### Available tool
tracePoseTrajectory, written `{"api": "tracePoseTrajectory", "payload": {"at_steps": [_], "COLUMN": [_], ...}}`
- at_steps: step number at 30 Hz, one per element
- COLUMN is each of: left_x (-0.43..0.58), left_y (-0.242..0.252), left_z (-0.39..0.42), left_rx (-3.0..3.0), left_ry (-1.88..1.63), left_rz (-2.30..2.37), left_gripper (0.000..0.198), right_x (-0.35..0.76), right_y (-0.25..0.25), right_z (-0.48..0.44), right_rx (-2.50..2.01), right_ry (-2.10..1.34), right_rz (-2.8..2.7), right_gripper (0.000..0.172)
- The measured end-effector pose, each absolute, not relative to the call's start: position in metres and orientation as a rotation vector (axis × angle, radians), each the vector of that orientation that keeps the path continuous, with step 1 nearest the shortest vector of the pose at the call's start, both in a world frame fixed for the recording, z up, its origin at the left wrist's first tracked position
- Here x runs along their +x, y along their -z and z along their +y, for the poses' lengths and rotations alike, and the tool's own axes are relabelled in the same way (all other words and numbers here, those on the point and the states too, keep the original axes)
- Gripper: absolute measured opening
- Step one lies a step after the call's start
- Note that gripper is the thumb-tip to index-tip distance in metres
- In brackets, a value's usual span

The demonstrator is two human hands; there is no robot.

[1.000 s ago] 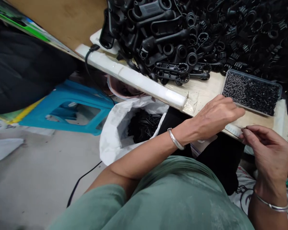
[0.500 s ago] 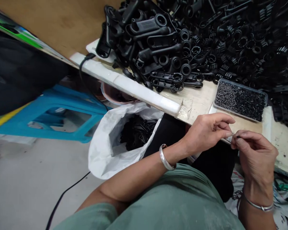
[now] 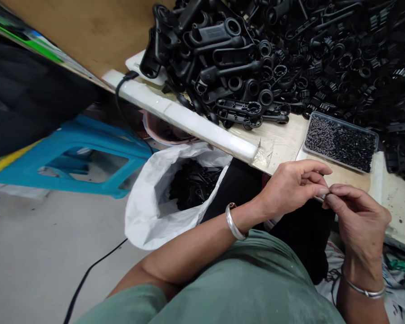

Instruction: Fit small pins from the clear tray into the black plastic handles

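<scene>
My left hand (image 3: 295, 185) is closed in a pinch, thumb against forefinger, over the table's front edge. Facing it, my right hand (image 3: 361, 218) also pinches, and the fingertips of both hands meet. Between them a tiny dark piece (image 3: 330, 192) shows, too small to name; whatever the left fingertips grip is hidden. Just beyond the hands lies a clear plastic box (image 3: 340, 163) with small metallic bits on its left side and small black bits on its right.
Black plastic arm-shaped parts (image 3: 219, 67) and ring parts are heaped across the table (image 3: 286, 132). A white strip (image 3: 178, 114) edges it. Below stand an open white sack (image 3: 141, 216) with black parts, a pinkish tub (image 3: 151, 128) and a blue stool (image 3: 121, 166). A black cable (image 3: 87, 274) crosses the floor.
The fingertips of both hands have come together, closing the small gap between them. The dark piece in my right fingers now touches my left fingertips. The view has shifted slightly.
</scene>
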State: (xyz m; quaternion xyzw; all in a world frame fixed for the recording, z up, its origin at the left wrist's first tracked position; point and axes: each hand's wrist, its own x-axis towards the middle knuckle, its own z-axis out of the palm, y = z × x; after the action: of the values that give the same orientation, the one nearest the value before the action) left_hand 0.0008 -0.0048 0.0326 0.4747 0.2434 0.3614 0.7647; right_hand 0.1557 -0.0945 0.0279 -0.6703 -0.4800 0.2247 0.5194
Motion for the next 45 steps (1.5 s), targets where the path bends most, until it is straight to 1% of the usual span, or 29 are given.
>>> {"api": "tracePoseTrajectory", "payload": {"at_steps": [4,9,15,21,27,31,35,38,40,45], "left_x": [0.002,0.004,0.005,0.008,0.006,-0.005,-0.020,-0.022,-0.020,-0.014], "left_y": [-0.030,-0.026,-0.025,-0.024,-0.018,-0.017,-0.019,-0.013,-0.007,0.002], "left_z": [-0.005,-0.006,-0.008,-0.013,-0.018,-0.018,-0.007,0.003,0.008,0.008], "left_rx": [1.028,1.076,1.053,1.058,1.140,1.429,2.027,2.348,2.396,2.328], "left_ry": [-0.782,-0.809,-0.802,-0.850,-0.887,-1.004,-1.247,-1.141,-1.048,-1.126], "left_rz": [0.521,0.542,0.537,0.617,0.674,0.675,0.748,0.824,0.846,0.807], "left_gripper": [0.026,0.024,0.026,0.024,0.019,0.018,0.017,0.027,0.032,0.022], "right_x": [0.155,0.156,0.155,0.147,0.139,0.139,0.149,0.156,0.159,0.162], "right_y": [-0.030,-0.029,-0.028,-0.030,-0.030,-0.030,-0.031,-0.034,-0.037,-0.044], "right_z": [-0.095,-0.097,-0.100,-0.103,-0.099,-0.095,-0.086,-0.077,-0.071,-0.059], "right_rx": [-1.605,-1.653,-1.735,-1.805,-1.807,-1.821,-1.844,-1.835,-1.815,-1.754], "right_ry": [-0.479,-0.313,-0.329,-0.238,-0.154,-0.162,-0.080,-0.009,0.025,0.098], "right_rz": [-1.234,-1.410,-1.310,-1.337,-1.417,-1.429,-1.498,-1.617,-1.708,-1.950], "right_gripper": [0.008,0.005,0.012,0.014,0.011,0.011,0.011,0.010,0.010,0.012]}}
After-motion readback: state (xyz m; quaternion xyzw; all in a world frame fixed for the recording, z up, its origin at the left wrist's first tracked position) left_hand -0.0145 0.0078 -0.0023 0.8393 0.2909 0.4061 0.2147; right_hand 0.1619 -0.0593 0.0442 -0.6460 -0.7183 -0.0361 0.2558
